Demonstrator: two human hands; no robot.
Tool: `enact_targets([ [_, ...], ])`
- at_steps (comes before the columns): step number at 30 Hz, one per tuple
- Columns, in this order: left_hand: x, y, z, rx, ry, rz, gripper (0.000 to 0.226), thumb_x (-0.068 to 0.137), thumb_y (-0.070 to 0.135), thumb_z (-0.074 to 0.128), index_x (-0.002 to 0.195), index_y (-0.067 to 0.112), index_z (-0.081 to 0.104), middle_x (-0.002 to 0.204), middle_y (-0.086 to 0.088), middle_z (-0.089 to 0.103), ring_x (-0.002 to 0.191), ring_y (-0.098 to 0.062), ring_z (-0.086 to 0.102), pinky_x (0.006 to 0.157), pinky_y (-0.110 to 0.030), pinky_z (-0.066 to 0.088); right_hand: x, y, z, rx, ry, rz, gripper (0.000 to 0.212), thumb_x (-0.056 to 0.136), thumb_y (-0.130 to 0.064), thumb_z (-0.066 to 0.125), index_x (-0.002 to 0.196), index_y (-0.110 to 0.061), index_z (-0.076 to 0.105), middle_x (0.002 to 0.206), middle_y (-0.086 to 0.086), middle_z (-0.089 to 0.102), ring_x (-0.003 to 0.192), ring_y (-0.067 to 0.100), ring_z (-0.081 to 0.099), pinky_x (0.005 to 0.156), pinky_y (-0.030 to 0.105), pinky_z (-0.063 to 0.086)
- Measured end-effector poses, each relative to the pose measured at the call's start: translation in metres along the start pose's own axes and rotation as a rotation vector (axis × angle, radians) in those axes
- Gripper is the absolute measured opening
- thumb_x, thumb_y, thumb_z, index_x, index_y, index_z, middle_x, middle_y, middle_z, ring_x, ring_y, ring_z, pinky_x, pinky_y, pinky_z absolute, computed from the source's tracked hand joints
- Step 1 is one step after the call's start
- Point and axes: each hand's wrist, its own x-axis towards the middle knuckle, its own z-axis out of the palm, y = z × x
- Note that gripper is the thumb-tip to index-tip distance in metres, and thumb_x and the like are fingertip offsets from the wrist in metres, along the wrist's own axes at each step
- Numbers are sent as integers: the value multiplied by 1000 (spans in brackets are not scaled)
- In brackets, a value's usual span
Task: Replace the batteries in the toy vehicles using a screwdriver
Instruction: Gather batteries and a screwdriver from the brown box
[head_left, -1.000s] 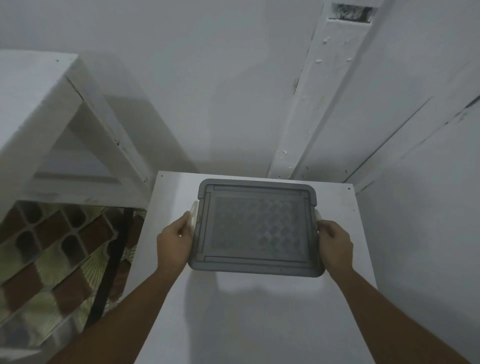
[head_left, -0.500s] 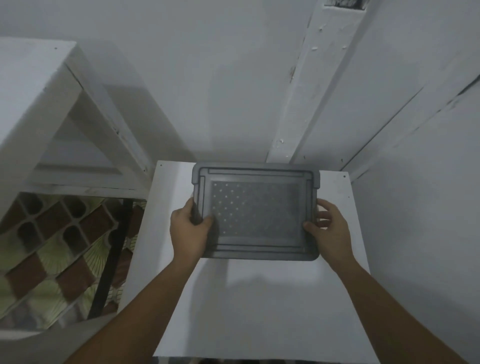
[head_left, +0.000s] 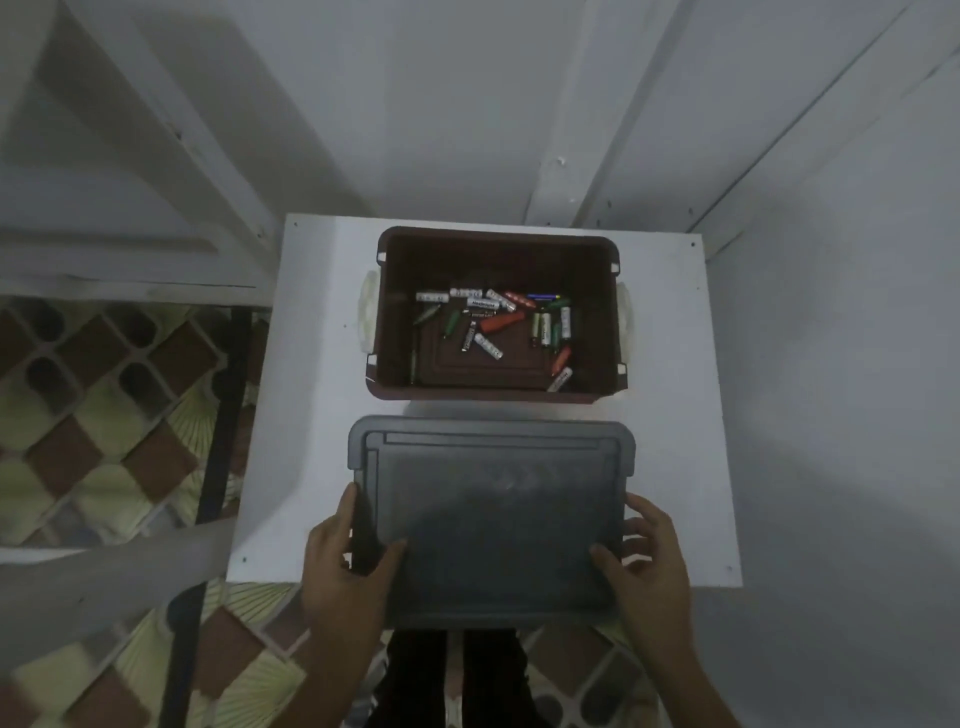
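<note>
A dark brown plastic box (head_left: 395, 322) stands open at the back of a small white table (head_left: 322, 415). Several loose batteries (head_left: 491, 325) lie on its bottom, along with a red-handled screwdriver (head_left: 501, 321). I hold the box's grey lid (head_left: 491, 509) flat over the table's near edge. My left hand (head_left: 343, 566) grips its left side, thumb on top. My right hand (head_left: 649, 566) grips its right side the same way. No toy vehicle is in view.
White walls close in behind and to the right of the table. A white frame structure (head_left: 130, 208) stands to the left. Patterned floor tiles (head_left: 93, 395) show left of and below the table. My legs are under the lid.
The lid was on the box at the table's back. Both hands lifted it off and drew it toward me, uncovering the batteries. The camera tilted further down.
</note>
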Motion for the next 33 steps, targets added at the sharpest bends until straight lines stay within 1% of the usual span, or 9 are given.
enact_targets([
  [3, -3, -28, 10, 99, -68, -7, 85, 73, 13, 85, 147, 17, 44, 130, -18, 56, 113, -39, 57, 91, -58, 53, 0, 28, 9, -39, -21, 47, 53, 84, -9, 74, 123, -33, 47, 112, -6, 57, 95, 15, 59, 70, 15, 47],
  [7, 21, -31, 25, 153, -165, -53, 86, 80, 18, 80, 152, 20, 33, 138, -12, 49, 123, -33, 50, 103, -50, 45, 25, 40, 23, -130, -57, 90, 54, 85, -8, 71, 132, -23, 49, 118, 1, 55, 97, 17, 56, 72, 13, 43],
  [9, 36, -27, 32, 175, -181, -34, 83, 84, 22, 77, 153, 21, 31, 140, -10, 48, 127, -31, 47, 104, -47, 42, 40, 38, 28, -176, -62, 72, 55, 85, -7, 71, 134, -20, 49, 116, 3, 54, 93, 16, 55, 72, 13, 45],
  [11, 48, -22, 38, 201, -184, -17, 81, 87, 25, 74, 154, 22, 29, 142, -9, 47, 129, -30, 45, 104, -48, 43, 54, 34, 33, -214, -52, 44, 57, 84, -6, 71, 134, -21, 48, 114, 2, 54, 91, 17, 55, 77, 19, 49],
  [15, 61, -15, 44, 266, -171, 20, 78, 89, 30, 71, 154, 21, 28, 144, -8, 44, 131, -29, 41, 102, -49, 44, 70, 29, 41, -298, -56, 26, 63, 85, -5, 69, 140, -20, 44, 113, 3, 49, 95, 22, 55, 82, 24, 47],
  [20, 62, -17, 45, 322, -175, 56, 78, 90, 33, 69, 154, 21, 27, 147, -9, 39, 132, -30, 38, 101, -48, 45, 71, 34, 43, -368, -56, 18, 66, 86, -4, 67, 146, -16, 40, 120, 11, 48, 103, 26, 54, 93, 35, 48],
  [24, 61, -19, 46, 354, -166, 91, 78, 87, 32, 73, 152, 18, 32, 146, -12, 37, 130, -32, 40, 96, -48, 48, 71, 33, 41, -400, -81, 30, 67, 88, -7, 66, 148, -16, 37, 123, 11, 48, 106, 26, 54, 94, 30, 44],
  [29, 62, -13, 43, 308, -169, 82, 77, 84, 30, 76, 149, 21, 36, 144, -12, 36, 127, -32, 44, 96, -45, 49, 74, 19, 32, -421, -154, 32, 67, 86, -10, 69, 146, -17, 40, 118, 7, 50, 97, 21, 54, 86, 26, 44],
  [33, 59, 8, 35, 194, -136, 181, 68, 81, 31, 78, 141, 18, 48, 137, -10, 50, 117, -25, 52, 91, -35, 48, 70, -15, 22, -328, -123, -32, 44, 86, -9, 70, 128, -16, 57, 114, 6, 61, 87, 13, 55, 73, 12, 43],
])
